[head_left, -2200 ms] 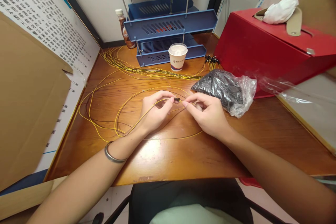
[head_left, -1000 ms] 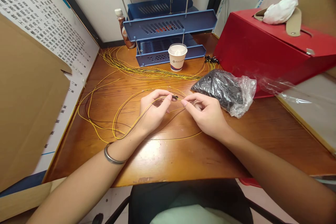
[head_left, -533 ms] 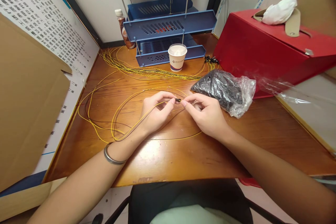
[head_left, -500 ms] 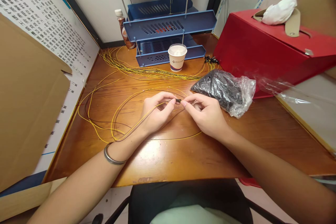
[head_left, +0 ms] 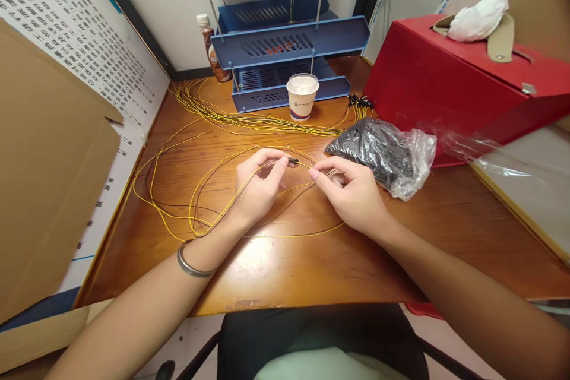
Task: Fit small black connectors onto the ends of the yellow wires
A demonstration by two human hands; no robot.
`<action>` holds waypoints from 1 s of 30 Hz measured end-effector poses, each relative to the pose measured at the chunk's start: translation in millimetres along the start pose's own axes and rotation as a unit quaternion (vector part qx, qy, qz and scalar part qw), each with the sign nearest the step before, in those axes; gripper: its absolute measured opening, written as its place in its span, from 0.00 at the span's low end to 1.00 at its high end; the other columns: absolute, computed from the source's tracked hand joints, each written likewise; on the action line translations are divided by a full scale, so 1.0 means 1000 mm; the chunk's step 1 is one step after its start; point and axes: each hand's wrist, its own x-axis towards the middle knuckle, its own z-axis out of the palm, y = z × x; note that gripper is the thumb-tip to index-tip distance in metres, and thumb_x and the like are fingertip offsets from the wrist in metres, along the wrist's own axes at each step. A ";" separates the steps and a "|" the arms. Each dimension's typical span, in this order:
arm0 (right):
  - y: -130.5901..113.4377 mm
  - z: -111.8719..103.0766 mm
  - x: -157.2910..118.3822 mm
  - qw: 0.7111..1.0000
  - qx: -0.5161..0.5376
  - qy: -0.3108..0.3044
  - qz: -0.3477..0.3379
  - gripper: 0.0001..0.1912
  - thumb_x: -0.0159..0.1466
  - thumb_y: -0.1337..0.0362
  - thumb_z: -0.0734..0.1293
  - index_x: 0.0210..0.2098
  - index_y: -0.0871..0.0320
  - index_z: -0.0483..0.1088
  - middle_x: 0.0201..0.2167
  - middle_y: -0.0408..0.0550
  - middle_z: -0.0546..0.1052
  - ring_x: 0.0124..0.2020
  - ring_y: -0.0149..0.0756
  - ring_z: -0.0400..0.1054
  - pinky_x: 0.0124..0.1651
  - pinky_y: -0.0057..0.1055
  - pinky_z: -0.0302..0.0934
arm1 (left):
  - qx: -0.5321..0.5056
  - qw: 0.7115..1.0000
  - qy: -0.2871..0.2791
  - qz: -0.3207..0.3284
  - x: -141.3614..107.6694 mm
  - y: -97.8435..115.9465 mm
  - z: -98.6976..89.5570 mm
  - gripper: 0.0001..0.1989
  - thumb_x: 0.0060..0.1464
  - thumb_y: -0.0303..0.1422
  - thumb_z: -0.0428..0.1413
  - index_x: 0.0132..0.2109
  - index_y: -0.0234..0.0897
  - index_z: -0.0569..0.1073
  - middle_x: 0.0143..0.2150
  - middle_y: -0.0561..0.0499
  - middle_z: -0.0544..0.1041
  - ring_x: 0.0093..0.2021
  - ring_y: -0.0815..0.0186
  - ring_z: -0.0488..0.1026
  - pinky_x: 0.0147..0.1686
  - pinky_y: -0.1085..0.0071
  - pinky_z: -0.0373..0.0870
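Note:
Between the thumb and forefinger of my left hand [head_left: 260, 183] is a small black connector piece [head_left: 293, 161], its end sticking out past the fingertips. A yellow wire [head_left: 304, 165] runs from it to my right hand [head_left: 350, 190], whose thumb and forefinger pinch the wire a short way off. Yellow and dark wires [head_left: 196, 190] loop over the wooden table [head_left: 276, 276] to the left of my hands. What the curled lower fingers of both hands hold, if anything, is hidden.
Behind my hands lies a long bundle of yellow and black wires [head_left: 267, 123] with black ends [head_left: 360, 102]. A paper cup [head_left: 302, 97] stands by the blue rack [head_left: 289, 47], near a bottle [head_left: 214, 50]. To the right are a plastic bag of black pieces [head_left: 374, 151] and a red box [head_left: 449, 89].
My left hand has shifted left and slightly up with the black connector piece, away from my right hand. More yellow wire now shows between the two hands.

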 end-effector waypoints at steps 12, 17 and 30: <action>-0.001 0.000 -0.001 1.000 0.013 0.015 -0.015 0.10 0.66 0.59 0.69 0.33 0.58 0.78 0.27 0.44 0.76 0.20 0.26 0.55 0.24 0.30 0.48 | 0.021 1.000 -0.009 0.010 -0.003 0.000 0.000 0.11 0.59 0.39 0.62 0.38 0.34 0.78 0.35 0.46 0.84 0.29 0.66 0.80 0.25 0.76 0.74; -0.002 0.000 0.000 1.000 0.011 0.014 -0.021 0.10 0.65 0.60 0.68 0.31 0.58 0.77 0.27 0.44 0.76 0.20 0.26 0.55 0.24 0.29 0.49 | 0.027 0.999 -0.016 0.019 -0.002 0.001 0.001 0.11 0.59 0.40 0.62 0.38 0.35 0.78 0.33 0.47 0.83 0.28 0.67 0.79 0.24 0.76 0.74; -0.003 -0.001 0.000 0.999 0.003 0.011 -0.032 0.09 0.64 0.61 0.69 0.32 0.59 0.78 0.26 0.43 0.76 0.19 0.25 0.53 0.23 0.29 0.48 | 0.012 0.999 -0.035 0.014 -0.003 0.002 0.001 0.10 0.59 0.38 0.62 0.38 0.34 0.78 0.31 0.47 0.83 0.31 0.65 0.81 0.23 0.76 0.74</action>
